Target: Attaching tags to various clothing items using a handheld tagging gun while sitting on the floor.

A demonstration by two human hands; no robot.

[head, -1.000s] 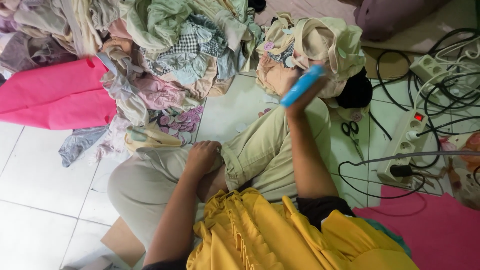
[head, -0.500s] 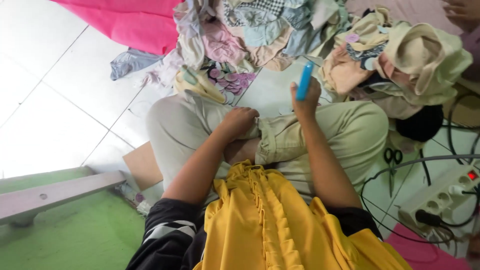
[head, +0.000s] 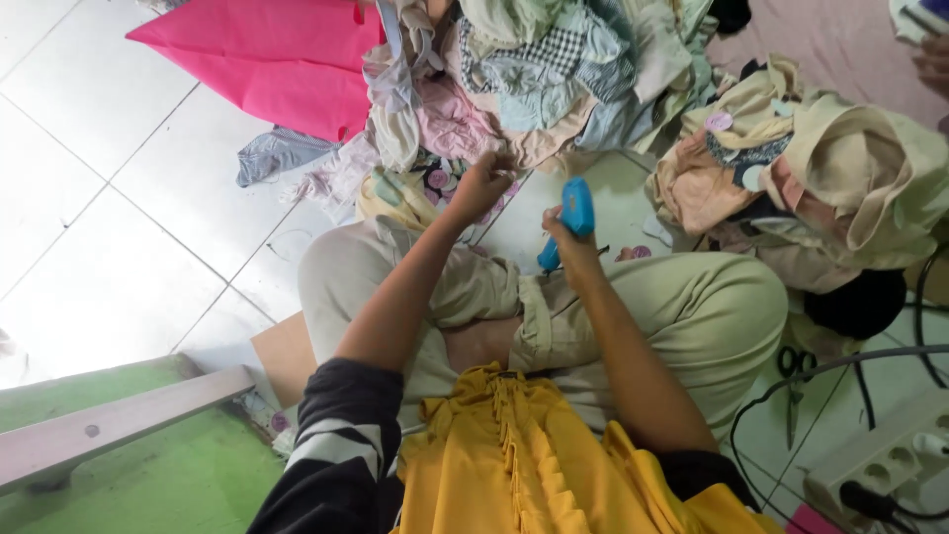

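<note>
White tiled floor, fabric scraps heaped ahead.
Right hand (head: 565, 235) clamps a blue tool (head: 571, 220); left hand (head: 482, 185) fisted by cloth circles (head: 435, 181).

Hidden and cut-off parts around the blue tool

The right hand (head: 565, 237) wraps the blue tool (head: 571, 220), so its grip and lower end are covered, and whether anything comes out of its tip cannot be told. The left hand (head: 482, 184) is closed just left of the tool, but what it pinches is too small to make out. Beyond the tool, the pile of clothes (head: 534, 79) runs off the top edge. Right of the tool, the power strip (head: 875, 467) is cut by the right and bottom edges, and the scissors (head: 793, 381) are partly hidden by a trouser leg. Another person's hand (head: 934, 59), far right of the tool, is cropped.
</note>
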